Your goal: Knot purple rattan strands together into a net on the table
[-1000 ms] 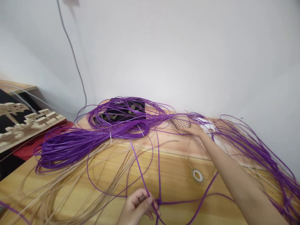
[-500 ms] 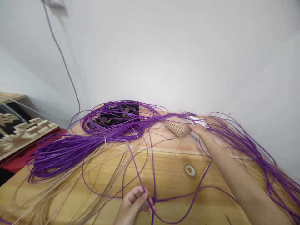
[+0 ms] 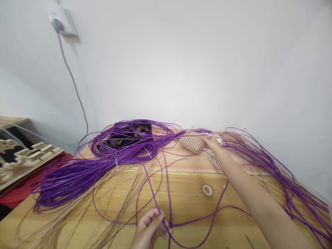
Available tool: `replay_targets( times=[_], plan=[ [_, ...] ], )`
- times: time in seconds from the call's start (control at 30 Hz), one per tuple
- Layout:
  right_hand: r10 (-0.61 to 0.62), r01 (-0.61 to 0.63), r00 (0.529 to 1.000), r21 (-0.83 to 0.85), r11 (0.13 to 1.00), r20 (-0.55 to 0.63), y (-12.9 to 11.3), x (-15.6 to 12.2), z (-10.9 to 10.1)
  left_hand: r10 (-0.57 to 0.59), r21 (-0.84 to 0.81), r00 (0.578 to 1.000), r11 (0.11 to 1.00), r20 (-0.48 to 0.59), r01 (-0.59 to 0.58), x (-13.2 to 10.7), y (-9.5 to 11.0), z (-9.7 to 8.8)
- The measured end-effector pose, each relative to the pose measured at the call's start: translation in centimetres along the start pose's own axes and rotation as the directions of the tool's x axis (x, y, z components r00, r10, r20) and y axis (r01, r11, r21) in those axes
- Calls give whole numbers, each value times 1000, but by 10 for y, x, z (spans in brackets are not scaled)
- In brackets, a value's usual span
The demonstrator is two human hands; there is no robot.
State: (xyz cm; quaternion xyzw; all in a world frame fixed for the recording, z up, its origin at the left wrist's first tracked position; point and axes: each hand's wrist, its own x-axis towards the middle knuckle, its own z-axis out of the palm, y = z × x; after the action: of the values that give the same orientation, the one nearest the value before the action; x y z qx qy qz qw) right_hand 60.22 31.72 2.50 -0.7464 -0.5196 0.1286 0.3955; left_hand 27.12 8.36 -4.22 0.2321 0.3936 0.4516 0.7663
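Note:
My left hand (image 3: 151,228) is closed on a purple strand (image 3: 153,192) at the front of the table, beside a small crossing knot (image 3: 170,224) of purple strands. Loops of the same strand curve off to the right of it. My right hand (image 3: 212,142) reaches to the back of the table, its fingers pinched at the right end of a tan woven pouch (image 3: 192,142). Purple strands pass behind those fingers, and clear plastic lies under the wrist.
A thick purple bundle (image 3: 70,183) with white ties lies left, over tan strands (image 3: 129,193). Behind it sits a black bag (image 3: 132,134). A tape roll (image 3: 207,190) lies mid-table. More purple strands (image 3: 275,173) spread right. Wooden pieces (image 3: 31,159) stand far left.
The view has tilted up, showing the wall socket. My right hand has shifted slightly left onto the woven pouch's end, and the pouch has moved a little. My left hand keeps its hold.

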Motion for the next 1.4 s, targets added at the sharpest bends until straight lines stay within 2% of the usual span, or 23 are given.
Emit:
replay_targets(
  times=[0.1,0.17,0.33,0.43,0.53,0.63,0.7,0.77,0.87,0.93,0.97,1.03,1.1,1.17,1.2,1.23,1.27,1.4],
  plan=[
    [21,-28,998,-118,993,-63,-19,1,-27,3,-23,1000,1000,8,-3,0,0,1],
    [10,-21,998,-189,982,-58,-33,0,-51,9,-28,1000,1000,11,-8,0,1,1],
    [-73,88,995,-286,954,62,-61,-13,-120,40,-44,999,998,4,-40,-3,11,4],
    [-152,195,976,-314,929,156,-69,-30,-161,67,-78,997,995,26,-65,-8,19,8],
    [-247,321,920,-222,921,305,-74,-51,-194,78,-104,995,992,60,-72,-7,20,12],
    [-299,314,860,34,949,413,-79,-74,-210,117,-96,993,989,8,-115,2,17,22],
    [-330,270,838,195,943,435,-84,-91,-208,178,-82,983,980,-39,-181,7,19,35],
    [-345,213,828,320,923,443,-90,-108,-197,216,-104,976,971,-30,-218,6,27,54],
    [-306,58,800,441,896,516,-104,-132,-169,178,-230,974,963,140,-143,-4,45,84],
    [-217,-45,792,409,912,571,-116,-142,-150,146,-242,967,966,211,-93,-12,55,99],
    [-161,-70,804,360,930,573,-121,-146,-141,122,-230,968,971,218,-71,-15,59,104],
    [-70,-99,857,295,950,511,-129,-154,-127,57,-210,981,977,188,-16,-22,64,109],
    [-44,-104,927,367,924,373,-132,-168,-117,16,-249,990,968,137,19,-27,67,110],
    [-75,6,990,504,864,117,-130,-191,-112,31,-321,995,947,92,0,-32,69,109],
    [-105,112,994,528,842,-44,-129,-207,-111,54,-352,996,936,74,-25,-34,69,109],
    [-147,231,968,495,838,-204,-127,-224,-109,78,-373,995,926,61,-50,-37,70,110],
    [-190,313,934,431,846,-304,-125,-243,-108,96,-387,994,919,52,-69,-39,70,110],
    [-420,472,879,291,832,-226,-128,-302,-100,152,-435,986,894,70,-107,-49,68,115]
  ],
)
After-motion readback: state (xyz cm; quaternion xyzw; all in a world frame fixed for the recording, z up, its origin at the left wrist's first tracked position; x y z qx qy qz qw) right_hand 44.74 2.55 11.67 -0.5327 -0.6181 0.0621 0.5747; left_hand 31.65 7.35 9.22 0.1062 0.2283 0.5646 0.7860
